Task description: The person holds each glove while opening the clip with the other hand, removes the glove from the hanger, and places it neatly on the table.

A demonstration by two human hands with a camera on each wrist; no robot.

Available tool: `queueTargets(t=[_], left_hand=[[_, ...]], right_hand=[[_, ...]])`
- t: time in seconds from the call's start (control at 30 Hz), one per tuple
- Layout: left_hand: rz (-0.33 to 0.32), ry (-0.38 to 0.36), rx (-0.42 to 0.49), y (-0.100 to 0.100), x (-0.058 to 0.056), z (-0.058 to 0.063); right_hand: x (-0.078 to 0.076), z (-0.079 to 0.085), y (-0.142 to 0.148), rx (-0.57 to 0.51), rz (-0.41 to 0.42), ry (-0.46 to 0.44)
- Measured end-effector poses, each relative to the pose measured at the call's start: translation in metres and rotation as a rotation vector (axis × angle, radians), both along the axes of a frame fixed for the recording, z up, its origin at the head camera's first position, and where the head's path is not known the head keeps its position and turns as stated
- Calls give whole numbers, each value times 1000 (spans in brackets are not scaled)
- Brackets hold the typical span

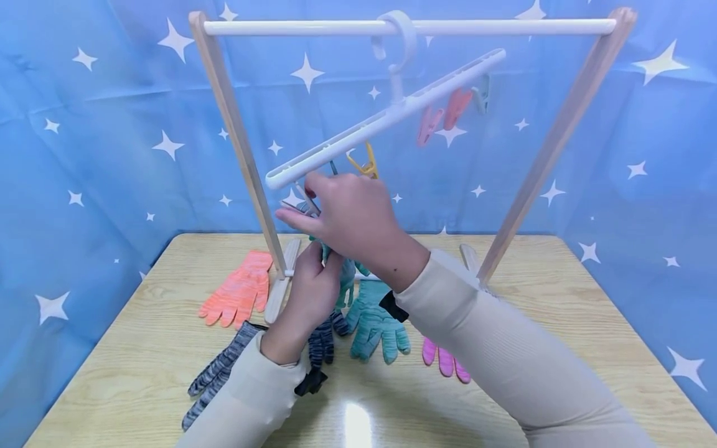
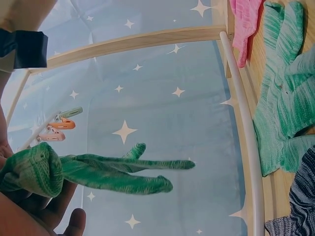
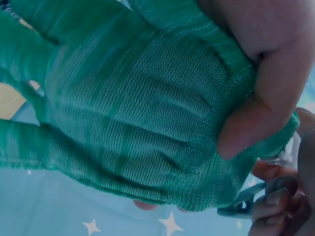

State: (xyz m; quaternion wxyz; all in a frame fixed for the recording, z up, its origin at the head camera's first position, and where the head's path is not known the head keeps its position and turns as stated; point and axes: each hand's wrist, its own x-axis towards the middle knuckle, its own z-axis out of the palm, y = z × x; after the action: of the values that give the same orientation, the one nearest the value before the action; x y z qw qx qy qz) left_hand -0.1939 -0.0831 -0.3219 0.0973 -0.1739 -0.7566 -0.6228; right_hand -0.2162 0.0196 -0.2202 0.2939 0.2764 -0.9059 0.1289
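My left hand [image 1: 316, 283] grips a green knit glove [image 3: 133, 113] by its cuff, thumb across the fabric; the glove's fingers dangle downward. Just above, my right hand [image 1: 353, 211] pinches a grey-blue clothespin [image 3: 241, 202] close to the glove's cuff. Both hands work under the low left end of a white hanger [image 1: 336, 146], which tilts and hooks over a white rod [image 1: 504, 27]. A yellow clothespin [image 1: 366, 163] hangs just behind my right hand. Part of the glove is hidden by my hands in the head view.
Wooden posts [image 1: 538, 155] support the rod. Pink, red and grey-green clothespins [image 1: 482, 96] hang at the hanger's high end. On the table [image 1: 129, 367] lie an orange glove [image 1: 238, 289], dark striped gloves [image 1: 218, 367], another green glove [image 1: 378, 320] and a pink glove [image 1: 445, 358].
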Motion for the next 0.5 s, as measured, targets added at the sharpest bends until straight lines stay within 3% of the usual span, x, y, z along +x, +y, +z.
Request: queueTargets(t=[0.17,0.5], left_hand=[[14,-26,-8,-1,1,-1],[-47,-16,46,1,2,0]], right_hand=[[-1,-1,-4,36,-5,15],[-3,-1,-8,65,-30,111]])
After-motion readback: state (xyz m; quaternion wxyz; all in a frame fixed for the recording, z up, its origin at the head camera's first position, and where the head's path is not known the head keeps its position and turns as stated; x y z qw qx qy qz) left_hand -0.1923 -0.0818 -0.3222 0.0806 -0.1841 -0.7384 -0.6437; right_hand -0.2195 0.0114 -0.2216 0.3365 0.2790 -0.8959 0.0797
